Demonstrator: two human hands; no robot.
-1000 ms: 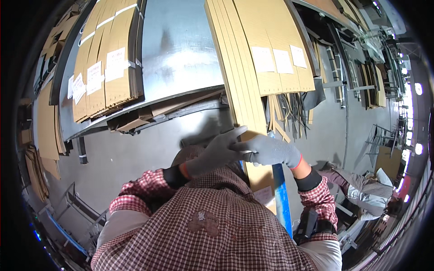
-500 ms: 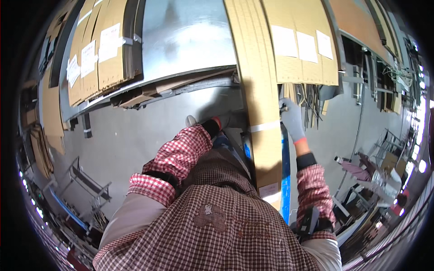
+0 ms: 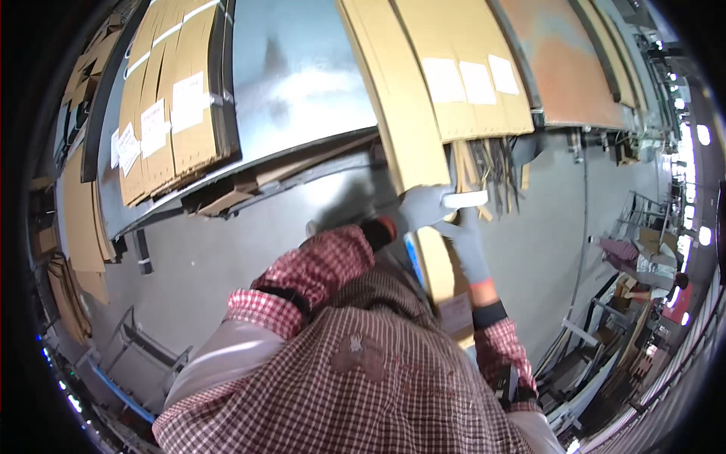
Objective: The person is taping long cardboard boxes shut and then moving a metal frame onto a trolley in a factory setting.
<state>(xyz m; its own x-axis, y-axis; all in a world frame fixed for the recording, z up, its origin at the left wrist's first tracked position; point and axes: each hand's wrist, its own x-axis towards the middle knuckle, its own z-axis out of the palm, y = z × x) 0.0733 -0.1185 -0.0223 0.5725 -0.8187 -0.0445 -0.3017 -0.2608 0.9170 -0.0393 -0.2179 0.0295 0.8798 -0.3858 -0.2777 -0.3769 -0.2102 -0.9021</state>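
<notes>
A long stack of brown cardboard strips (image 3: 412, 113) runs from the bench toward my body, with a white label (image 3: 455, 312) at its near end. My left hand (image 3: 423, 208), in a grey glove, lies across the stack, fingers curled at a white strap (image 3: 465, 200). The strap sticks out to the right, above the glove of my right hand (image 3: 469, 242). My right hand is just below it, thumb side toward the stack, fingers bent. Whatever it holds is hidden by the strap and the glove.
More cardboard bundles with white papers (image 3: 475, 83) lie right on the metal bench (image 3: 299, 76), and strapped bundles (image 3: 185, 98) lie left. Thin strips (image 3: 503, 174) hang below the bench edge. Metal frames (image 3: 147, 340) stand on the floor at left; another person (image 3: 650, 265) works far right.
My left hand has come up and right onto the stack. My right hand has moved down and left beside it. The strap, flat across the stack before, now sticks out past its right side.
</notes>
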